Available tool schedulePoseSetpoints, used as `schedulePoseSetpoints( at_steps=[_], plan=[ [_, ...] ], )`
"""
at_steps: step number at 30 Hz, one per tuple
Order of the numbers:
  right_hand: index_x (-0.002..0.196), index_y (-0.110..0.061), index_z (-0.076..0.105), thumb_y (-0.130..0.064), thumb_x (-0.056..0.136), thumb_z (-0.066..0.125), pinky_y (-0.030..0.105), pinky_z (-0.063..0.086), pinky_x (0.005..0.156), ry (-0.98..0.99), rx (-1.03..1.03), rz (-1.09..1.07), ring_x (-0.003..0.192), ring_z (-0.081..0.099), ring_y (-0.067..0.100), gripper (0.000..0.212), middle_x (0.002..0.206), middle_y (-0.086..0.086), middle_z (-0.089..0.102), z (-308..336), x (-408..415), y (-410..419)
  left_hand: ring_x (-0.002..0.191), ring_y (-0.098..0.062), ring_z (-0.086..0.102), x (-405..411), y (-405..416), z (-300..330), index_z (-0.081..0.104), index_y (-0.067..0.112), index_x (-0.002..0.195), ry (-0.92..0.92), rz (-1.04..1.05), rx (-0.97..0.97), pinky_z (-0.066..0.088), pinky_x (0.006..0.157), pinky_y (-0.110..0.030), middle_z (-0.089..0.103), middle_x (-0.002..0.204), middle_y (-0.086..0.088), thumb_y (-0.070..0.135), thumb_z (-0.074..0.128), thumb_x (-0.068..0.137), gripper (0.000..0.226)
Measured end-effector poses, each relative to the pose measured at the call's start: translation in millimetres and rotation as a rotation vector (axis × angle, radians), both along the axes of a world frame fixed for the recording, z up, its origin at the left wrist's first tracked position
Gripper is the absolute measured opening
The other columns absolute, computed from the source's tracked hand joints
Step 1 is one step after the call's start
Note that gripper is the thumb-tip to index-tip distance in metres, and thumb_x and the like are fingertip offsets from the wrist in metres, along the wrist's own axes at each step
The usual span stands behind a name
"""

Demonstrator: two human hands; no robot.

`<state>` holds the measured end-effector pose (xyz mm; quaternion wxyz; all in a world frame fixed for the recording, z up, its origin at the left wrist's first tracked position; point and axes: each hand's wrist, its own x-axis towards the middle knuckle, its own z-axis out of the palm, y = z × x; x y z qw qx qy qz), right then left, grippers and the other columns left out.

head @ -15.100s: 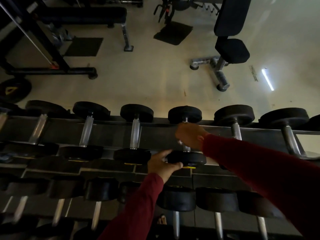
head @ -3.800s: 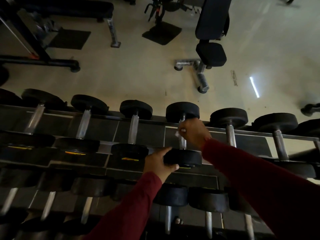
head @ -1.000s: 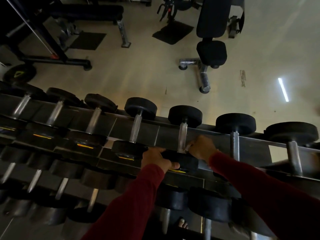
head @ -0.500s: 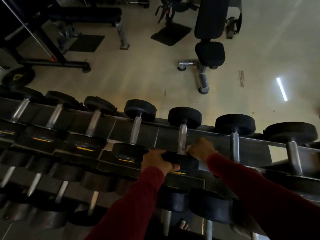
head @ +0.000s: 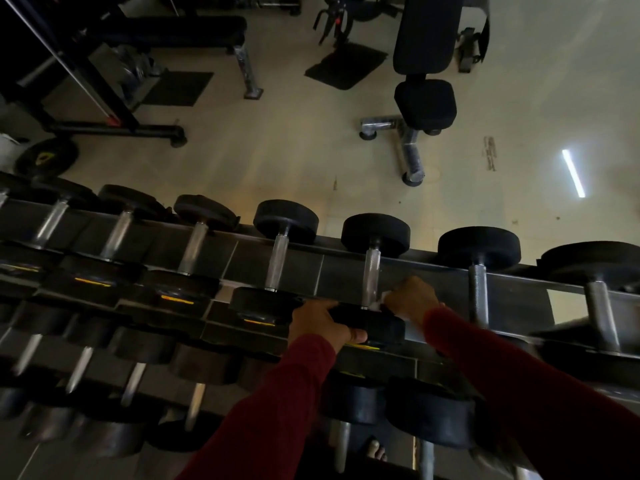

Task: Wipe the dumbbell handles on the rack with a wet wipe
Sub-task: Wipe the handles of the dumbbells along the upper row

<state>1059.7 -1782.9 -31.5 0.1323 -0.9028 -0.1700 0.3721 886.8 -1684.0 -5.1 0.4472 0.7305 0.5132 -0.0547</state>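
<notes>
A row of black dumbbells with steel handles lies across the top tier of the dark rack (head: 346, 271). My left hand (head: 320, 325) grips the near head (head: 374, 327) of one dumbbell in the middle. That dumbbell's steel handle (head: 371, 275) runs away from me to its far head (head: 375, 232). My right hand (head: 410, 301) sits at the near end of this handle, fingers curled round a white wet wipe (head: 382, 297); only a small white edge of the wipe shows. Both arms wear red sleeves.
More dumbbells fill the lower tier (head: 194, 368) below my arms. A neighbouring dumbbell handle (head: 479, 292) stands just right of my right hand. Beyond the rack, on the pale floor, stand an adjustable bench (head: 424, 98), a flat bench (head: 180, 32) and a weight plate (head: 46, 157).
Over the last second the hands stay almost put: the left keeps its grip on the near head, the right stays at the handle's near end. Earlier, the right hand was higher up the handle.
</notes>
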Motion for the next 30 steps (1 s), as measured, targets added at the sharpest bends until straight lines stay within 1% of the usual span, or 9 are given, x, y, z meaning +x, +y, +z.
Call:
schedulePoseSetpoints(
  at_steps=[2,9,12,15,18,20,23,27,30],
  plan=[
    [0.075,-0.017,0.061,-0.025,0.093,0.063,0.021,0.042,0.058,0.017,0.028,-0.054,0.072,0.058,0.011,0.019,0.084,0.003,0.062,-5.1,-0.3,1.5,0.1,-0.017,0.067,0.1,0.1,0.3,0.072,0.026,0.119,0.005,0.004,-0.005,0.055,0.096,-0.032,0.07,0.115,0.0,0.037,0.1,0.039,0.085],
    [0.086,-0.012,0.073,-0.031,0.09,0.064,0.031,0.054,0.078,0.057,0.077,-0.099,0.086,0.066,0.021,0.021,0.091,0.008,0.069,-7.7,-4.4,7.8,0.096,-0.015,0.067,-1.7,-2.9,-0.1,0.073,0.027,0.119,-0.011,0.002,0.021,0.055,0.095,-0.032,0.071,0.106,0.003,0.042,0.098,0.039,0.085],
    [0.104,-0.006,0.07,-0.023,0.09,0.063,0.031,0.054,0.072,0.057,0.087,-0.123,0.085,0.063,0.022,0.023,0.093,0.009,0.066,-1.8,-0.6,3.0,0.103,-0.017,0.066,-2.3,-2.6,-2.2,0.072,0.026,0.121,-0.018,-0.003,0.02,0.054,0.098,-0.031,0.069,0.116,0.001,0.04,0.099,0.042,0.085],
    [0.093,-0.01,0.073,-0.027,0.084,0.071,0.033,0.056,0.074,0.026,0.103,-0.142,0.083,0.066,0.018,0.019,0.091,0.008,0.071,0.6,-0.5,1.2,0.106,-0.018,0.064,-2.9,-1.2,-1.7,0.071,0.025,0.123,-0.024,0.001,0.007,0.052,0.098,-0.029,0.067,0.119,0.0,0.037,0.099,0.045,0.084],
    [0.083,-0.017,0.074,-0.026,0.083,0.076,0.021,0.049,0.061,0.057,0.199,-0.256,0.077,0.068,0.011,0.009,0.087,0.003,0.074,1.3,-4.9,-0.3,0.107,-0.018,0.064,-3.2,-2.0,0.0,0.072,0.027,0.121,-0.02,-0.006,0.008,0.052,0.099,-0.031,0.068,0.12,0.001,0.039,0.099,0.044,0.083],
    [0.084,-0.016,0.077,-0.022,0.081,0.081,0.027,0.057,0.074,0.081,0.281,-0.287,0.081,0.07,0.012,0.008,0.087,0.001,0.075,4.1,-8.3,-4.8,0.108,-0.019,0.064,-3.0,-2.9,0.2,0.072,0.03,0.119,-0.011,-0.003,0.019,0.052,0.1,-0.032,0.067,0.121,0.0,0.047,0.096,0.036,0.088],
    [0.089,-0.015,0.078,-0.033,0.078,0.083,0.031,0.053,0.091,0.124,0.305,-0.138,0.09,0.069,0.011,0.022,0.09,-0.002,0.076,7.3,-11.4,-11.8,0.105,-0.018,0.064,-3.0,-2.0,-6.5,0.071,0.035,0.117,-0.007,0.002,0.034,0.053,0.098,-0.034,0.067,0.118,0.0,0.058,0.087,0.024,0.097],
    [0.078,-0.015,0.077,-0.046,0.07,0.086,0.026,0.055,0.082,0.009,0.258,-0.067,0.079,0.069,0.008,0.033,0.078,-0.004,0.074,5.9,-12.4,-4.6,0.101,-0.016,0.066,-2.8,-0.9,-3.3,0.073,0.032,0.115,-0.018,-0.022,0.012,0.055,0.095,-0.033,0.07,0.113,0.003,0.051,0.093,0.031,0.088],
    [0.07,-0.02,0.074,-0.042,0.071,0.087,0.022,0.057,0.074,-0.142,0.278,-0.055,0.07,0.066,0.0,0.026,0.072,-0.01,0.071,1.7,-19.9,-0.9,0.1,-0.015,0.066,-3.3,0.6,-3.8,0.075,0.032,0.111,-0.026,-0.025,0.016,0.055,0.094,-0.032,0.071,0.11,0.004,0.044,0.096,0.039,0.076]
  ],
)
